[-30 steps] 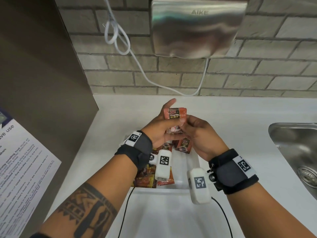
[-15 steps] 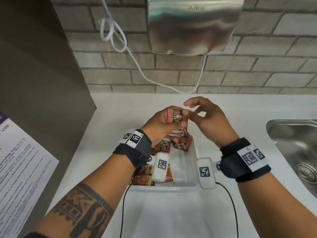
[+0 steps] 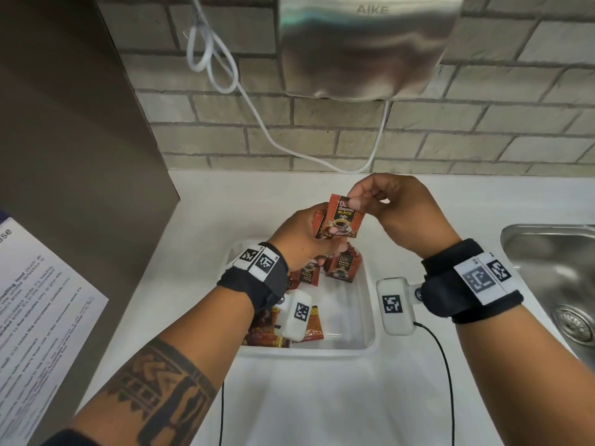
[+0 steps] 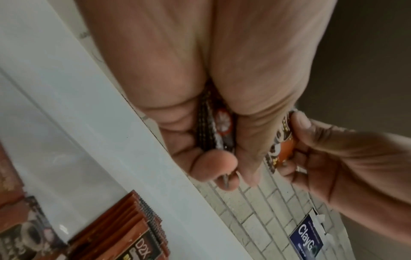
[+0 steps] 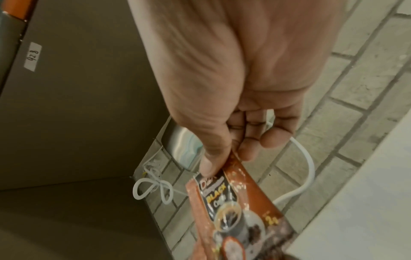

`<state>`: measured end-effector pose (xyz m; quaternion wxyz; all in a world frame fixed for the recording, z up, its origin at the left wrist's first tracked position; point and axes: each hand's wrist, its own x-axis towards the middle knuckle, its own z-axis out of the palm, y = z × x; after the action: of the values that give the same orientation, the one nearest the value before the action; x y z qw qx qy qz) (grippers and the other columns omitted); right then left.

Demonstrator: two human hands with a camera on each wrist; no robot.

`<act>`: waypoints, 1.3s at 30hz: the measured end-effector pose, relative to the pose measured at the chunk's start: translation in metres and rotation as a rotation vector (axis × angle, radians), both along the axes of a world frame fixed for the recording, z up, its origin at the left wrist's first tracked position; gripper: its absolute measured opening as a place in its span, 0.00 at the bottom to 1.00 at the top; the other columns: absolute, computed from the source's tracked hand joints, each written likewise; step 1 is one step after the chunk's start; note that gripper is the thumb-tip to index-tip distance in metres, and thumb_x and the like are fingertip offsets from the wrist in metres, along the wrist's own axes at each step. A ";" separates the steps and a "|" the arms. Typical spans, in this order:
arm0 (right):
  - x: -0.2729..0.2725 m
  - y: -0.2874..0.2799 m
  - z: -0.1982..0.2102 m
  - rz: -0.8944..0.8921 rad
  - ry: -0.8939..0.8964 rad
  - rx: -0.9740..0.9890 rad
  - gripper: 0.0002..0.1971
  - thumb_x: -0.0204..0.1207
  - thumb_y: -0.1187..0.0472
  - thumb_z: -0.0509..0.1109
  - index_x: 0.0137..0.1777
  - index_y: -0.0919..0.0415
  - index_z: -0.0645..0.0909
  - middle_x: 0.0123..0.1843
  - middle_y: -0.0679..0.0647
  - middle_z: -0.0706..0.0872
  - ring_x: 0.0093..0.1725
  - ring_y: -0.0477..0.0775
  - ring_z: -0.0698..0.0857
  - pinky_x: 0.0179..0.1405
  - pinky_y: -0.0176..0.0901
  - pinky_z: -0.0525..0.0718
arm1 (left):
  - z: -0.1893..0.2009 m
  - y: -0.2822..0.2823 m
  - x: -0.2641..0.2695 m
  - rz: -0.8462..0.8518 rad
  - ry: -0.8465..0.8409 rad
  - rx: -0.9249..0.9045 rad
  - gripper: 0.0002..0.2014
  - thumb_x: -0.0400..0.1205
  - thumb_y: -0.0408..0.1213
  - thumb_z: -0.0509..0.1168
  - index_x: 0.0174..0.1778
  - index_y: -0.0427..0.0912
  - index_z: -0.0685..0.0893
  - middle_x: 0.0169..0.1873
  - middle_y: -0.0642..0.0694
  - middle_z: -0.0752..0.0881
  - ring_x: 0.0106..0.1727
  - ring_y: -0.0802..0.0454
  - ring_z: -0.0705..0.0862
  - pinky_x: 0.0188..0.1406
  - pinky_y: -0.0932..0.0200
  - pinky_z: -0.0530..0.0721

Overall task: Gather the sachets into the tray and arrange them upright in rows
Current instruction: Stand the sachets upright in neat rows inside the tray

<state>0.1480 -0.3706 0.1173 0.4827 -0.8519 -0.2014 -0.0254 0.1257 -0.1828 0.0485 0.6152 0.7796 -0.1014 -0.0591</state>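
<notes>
The worktop point(image 3: 322, 397) spreads white beneath both hands. The tray point(image 3: 367, 320) lies just below them, with sachets point(image 3: 343, 267) standing at its far end under the left hand and more lying flat under the left wrist. The left hand point(image 3: 299, 236), raised over the tray, curls its fingers round a small stack of sachets. The right hand point(image 3: 402, 210), just beside it and slightly higher, pinches the top corner of one sachet point(image 3: 341, 217) between thumb and forefinger, the other fingers curled in.
</notes>
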 end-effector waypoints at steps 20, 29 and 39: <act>0.011 -0.015 -0.102 -0.084 0.236 -0.355 0.03 0.75 0.60 0.78 0.41 0.52 0.92 0.42 0.38 0.86 0.44 0.36 0.79 0.38 0.20 0.71 | -0.019 -0.023 -0.010 -0.413 0.501 0.889 0.18 0.78 0.32 0.65 0.64 0.37 0.84 0.45 0.43 0.84 0.40 0.47 0.77 0.33 0.60 0.74; 0.013 -0.012 -0.111 -0.090 0.267 -0.376 0.06 0.73 0.68 0.74 0.41 0.61 0.92 0.32 0.42 0.85 0.34 0.28 0.80 0.35 0.17 0.71 | -0.045 -0.054 0.009 -0.392 0.520 0.924 0.28 0.74 0.32 0.67 0.74 0.41 0.78 0.45 0.38 0.88 0.35 0.42 0.82 0.33 0.59 0.78; 0.023 -0.010 -0.116 -0.070 0.252 -0.413 0.07 0.75 0.68 0.75 0.47 0.56 0.91 0.39 0.40 0.78 0.39 0.36 0.77 0.35 0.21 0.71 | -0.052 -0.051 0.015 -0.349 0.544 0.938 0.30 0.77 0.33 0.68 0.78 0.43 0.76 0.41 0.40 0.87 0.38 0.43 0.81 0.33 0.63 0.76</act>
<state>0.1710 -0.3804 0.0014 0.3186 -0.9354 -0.1111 0.1059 0.1407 -0.2338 -0.0033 0.1883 0.8976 -0.0294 -0.3974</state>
